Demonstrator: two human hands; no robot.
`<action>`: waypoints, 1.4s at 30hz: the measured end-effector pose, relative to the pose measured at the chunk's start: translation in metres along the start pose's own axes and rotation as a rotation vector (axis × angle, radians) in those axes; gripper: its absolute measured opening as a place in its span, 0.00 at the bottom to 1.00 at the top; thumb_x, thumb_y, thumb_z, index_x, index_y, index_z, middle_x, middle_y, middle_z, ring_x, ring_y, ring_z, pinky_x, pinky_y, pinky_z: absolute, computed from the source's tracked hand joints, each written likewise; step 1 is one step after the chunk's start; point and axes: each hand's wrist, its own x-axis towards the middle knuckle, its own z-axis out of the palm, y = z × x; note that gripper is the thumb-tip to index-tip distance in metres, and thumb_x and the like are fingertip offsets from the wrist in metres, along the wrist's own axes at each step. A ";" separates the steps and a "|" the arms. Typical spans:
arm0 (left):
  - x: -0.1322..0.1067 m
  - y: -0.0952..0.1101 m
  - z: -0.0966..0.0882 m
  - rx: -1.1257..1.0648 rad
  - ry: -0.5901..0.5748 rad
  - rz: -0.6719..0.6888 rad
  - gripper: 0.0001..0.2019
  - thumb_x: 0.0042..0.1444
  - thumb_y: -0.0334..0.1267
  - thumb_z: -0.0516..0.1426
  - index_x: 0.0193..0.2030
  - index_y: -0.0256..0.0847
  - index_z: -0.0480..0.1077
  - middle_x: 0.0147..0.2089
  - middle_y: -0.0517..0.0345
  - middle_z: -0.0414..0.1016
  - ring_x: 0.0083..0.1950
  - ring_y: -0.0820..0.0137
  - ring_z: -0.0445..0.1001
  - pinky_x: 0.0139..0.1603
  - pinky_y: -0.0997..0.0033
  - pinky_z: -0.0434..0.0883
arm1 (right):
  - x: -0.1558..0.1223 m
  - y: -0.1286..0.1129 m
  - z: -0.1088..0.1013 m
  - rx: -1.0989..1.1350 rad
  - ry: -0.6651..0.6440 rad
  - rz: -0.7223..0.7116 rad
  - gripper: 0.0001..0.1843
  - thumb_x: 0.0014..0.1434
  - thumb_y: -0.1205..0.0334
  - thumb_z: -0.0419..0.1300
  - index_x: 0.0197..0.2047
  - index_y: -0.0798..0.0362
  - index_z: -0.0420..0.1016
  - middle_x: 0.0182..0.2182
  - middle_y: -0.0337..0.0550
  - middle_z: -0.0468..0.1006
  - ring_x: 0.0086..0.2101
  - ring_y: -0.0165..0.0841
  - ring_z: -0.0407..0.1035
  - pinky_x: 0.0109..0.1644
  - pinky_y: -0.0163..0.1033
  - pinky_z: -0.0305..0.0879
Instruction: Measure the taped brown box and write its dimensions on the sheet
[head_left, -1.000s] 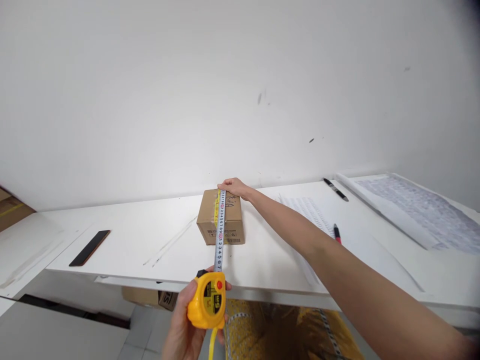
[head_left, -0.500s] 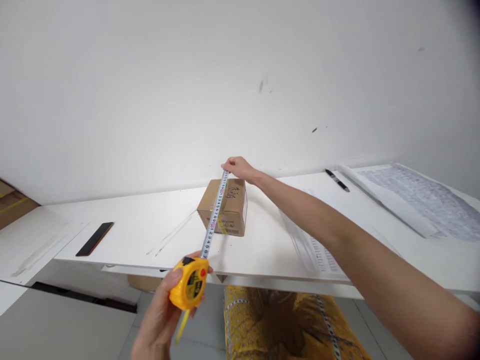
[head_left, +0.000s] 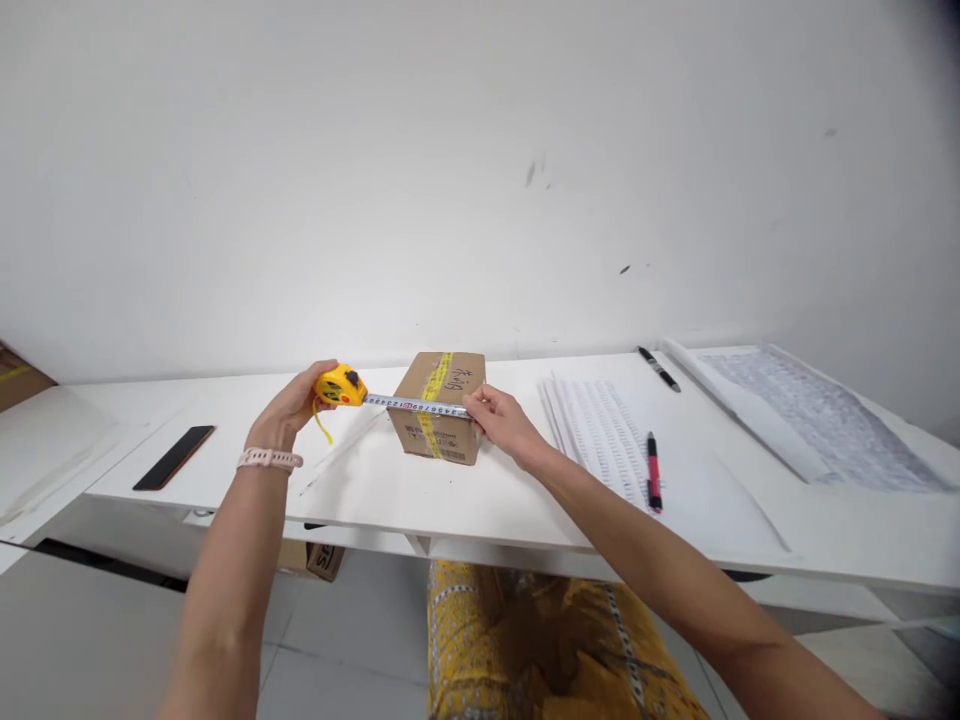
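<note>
A small brown cardboard box [head_left: 441, 384] with yellow tape and dark handwriting sits on the white desk. My left hand [head_left: 294, 402] is closed around a yellow tape measure [head_left: 341, 386], held to the left of the box with its yellow strap hanging down. From the case, the silver blade [head_left: 416, 404] runs sideways across the box along its near top edge. At the box's right side, the fingers of my right hand [head_left: 501, 418] pinch the blade's end. A pink wristband [head_left: 270, 458] circles my left wrist.
Printed sheets [head_left: 600, 430] with a red-and-black pen [head_left: 654, 472] lie right of the box. Behind them is a black pen [head_left: 658, 369], and further right a plastic-covered stack [head_left: 817, 410]. A dark flat bar [head_left: 175, 457] lies at left. The wall [head_left: 480, 180] backs the desk.
The blade has turned from running front to back over the box to lying across it. My left hand moved up and left with the case; my right hand came down to the box's right side.
</note>
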 end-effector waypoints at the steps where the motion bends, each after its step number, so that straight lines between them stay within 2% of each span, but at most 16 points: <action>1: 0.007 -0.001 0.005 -0.004 -0.018 0.006 0.17 0.45 0.47 0.67 0.35 0.34 0.76 0.31 0.55 0.78 0.27 0.72 0.73 0.21 0.78 0.66 | 0.001 0.002 0.002 0.014 -0.011 0.004 0.18 0.59 0.45 0.57 0.28 0.48 0.59 0.18 0.32 0.66 0.23 0.30 0.60 0.30 0.37 0.53; 6: 0.021 -0.014 0.029 -0.027 -0.065 0.019 0.17 0.45 0.49 0.67 0.33 0.36 0.74 0.30 0.57 0.76 0.28 0.73 0.71 0.22 0.77 0.65 | 0.014 0.008 0.000 -0.007 0.045 -0.069 0.20 0.57 0.42 0.59 0.28 0.49 0.62 0.18 0.32 0.66 0.23 0.30 0.60 0.31 0.37 0.54; 10: 0.022 -0.024 0.037 -0.046 -0.091 0.031 0.17 0.46 0.50 0.67 0.35 0.38 0.73 0.32 0.58 0.75 0.30 0.72 0.72 0.23 0.77 0.65 | 0.020 0.011 -0.005 0.043 0.009 -0.079 0.21 0.54 0.41 0.63 0.29 0.49 0.64 0.17 0.30 0.64 0.22 0.28 0.57 0.30 0.36 0.51; 15: 0.023 -0.027 0.032 -0.009 -0.111 0.037 0.18 0.47 0.50 0.65 0.36 0.38 0.73 0.32 0.57 0.75 0.31 0.71 0.72 0.24 0.76 0.67 | 0.019 0.010 -0.005 0.092 -0.028 -0.070 0.23 0.50 0.39 0.65 0.30 0.50 0.66 0.16 0.29 0.62 0.21 0.27 0.55 0.28 0.36 0.49; 22: 0.029 -0.017 0.024 0.146 -0.189 0.013 0.19 0.50 0.50 0.65 0.39 0.35 0.77 0.35 0.50 0.79 0.30 0.69 0.73 0.25 0.73 0.68 | 0.021 0.009 -0.008 0.104 -0.040 0.016 0.27 0.45 0.35 0.67 0.29 0.49 0.66 0.16 0.31 0.64 0.20 0.27 0.55 0.25 0.36 0.48; 29: 0.037 -0.018 0.018 0.219 -0.234 0.004 0.19 0.52 0.51 0.63 0.37 0.34 0.76 0.32 0.49 0.77 0.28 0.70 0.71 0.25 0.73 0.66 | 0.022 0.010 -0.007 0.096 -0.028 0.004 0.26 0.44 0.35 0.67 0.28 0.50 0.67 0.17 0.32 0.65 0.20 0.28 0.57 0.25 0.36 0.50; 35: 0.035 -0.018 0.018 0.261 -0.245 0.034 0.21 0.51 0.52 0.63 0.43 0.36 0.77 0.36 0.49 0.79 0.30 0.69 0.71 0.28 0.72 0.67 | 0.021 0.012 -0.007 0.092 -0.038 -0.002 0.26 0.45 0.36 0.67 0.28 0.50 0.66 0.17 0.32 0.66 0.20 0.27 0.56 0.25 0.36 0.50; 39: 0.028 -0.010 0.019 0.323 -0.234 0.045 0.24 0.51 0.53 0.64 0.47 0.37 0.77 0.39 0.47 0.80 0.33 0.68 0.73 0.30 0.70 0.68 | 0.022 0.011 -0.011 -0.032 -0.063 -0.019 0.22 0.53 0.39 0.62 0.29 0.50 0.65 0.18 0.33 0.67 0.21 0.29 0.58 0.27 0.36 0.51; 42: 0.008 0.004 0.017 0.428 -0.259 0.091 0.25 0.50 0.50 0.65 0.52 0.39 0.76 0.42 0.47 0.80 0.35 0.66 0.75 0.32 0.70 0.68 | 0.024 -0.004 -0.021 -0.276 -0.092 -0.079 0.17 0.58 0.45 0.58 0.29 0.49 0.64 0.20 0.34 0.69 0.23 0.31 0.61 0.28 0.37 0.51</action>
